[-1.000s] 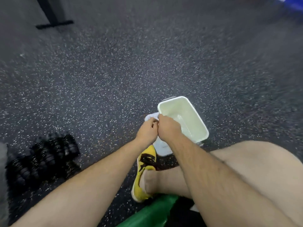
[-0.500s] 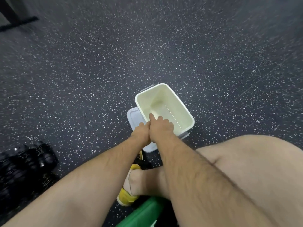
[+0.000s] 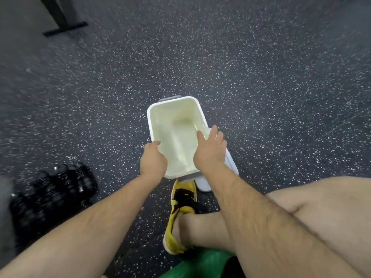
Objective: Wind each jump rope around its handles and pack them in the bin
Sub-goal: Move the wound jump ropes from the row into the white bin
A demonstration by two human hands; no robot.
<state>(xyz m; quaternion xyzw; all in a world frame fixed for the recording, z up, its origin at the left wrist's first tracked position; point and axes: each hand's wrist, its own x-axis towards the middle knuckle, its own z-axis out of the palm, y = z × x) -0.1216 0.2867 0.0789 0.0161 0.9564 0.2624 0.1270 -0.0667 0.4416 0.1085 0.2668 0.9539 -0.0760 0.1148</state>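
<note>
The bin, a pale cream rectangular tub with grey handles at its short ends, is seen on the speckled dark floor near the middle of the view, its inside showing nothing but bare plastic. It is held at both long sides: the left hand is curled over the rim at about 8 o'clock from the bin's middle, with the thumb laid on the rim, and the right hand is set on the opposite rim at about 4 o'clock, thumb inside the wall and fingers draped over the outside. Half a second earlier both hands were pressed together at one near corner; they have since been parted to opposite sides, and the bin has been turned so that its long axis runs nearly toward 12 o'clock. A white lid is partly seen under and beside the bin at 4 o'clock, where before it showed at the left. A yellow and black shoe lies at 6 o'clock, just beside the bin's near handle. A blurred black heap lies at 8 o'clock, well apart; what it is made of cannot be told. A dark stand foot is seen at 11 o'clock, far off.
</note>
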